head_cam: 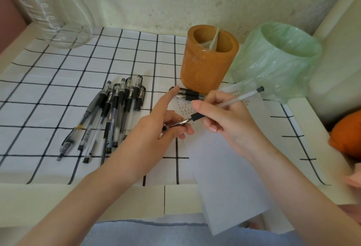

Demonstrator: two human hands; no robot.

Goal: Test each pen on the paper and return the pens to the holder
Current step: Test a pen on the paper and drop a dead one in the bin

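My right hand [224,117] holds a clear pen [234,100] with a black grip, its metal tip pointing left and down just above the paper [230,167]. My left hand [156,126] meets that tip; its lower fingers pinch a small dark pen cap [166,128] and the index finger sticks out. The paper's upper part carries rows of small written marks. A pile of several black pens [113,113] lies on the checked cloth to the left. One more pen [187,94] lies at the foot of the orange-brown holder [205,68], which holds only a scrap of clear plastic.
A green bin lined with a plastic bag [277,60] stands right of the holder. A glass beaker [58,11] is at the back left. An orange object [349,136] sits at the right edge. The checked cloth [58,81] covers the desk up to the wall.
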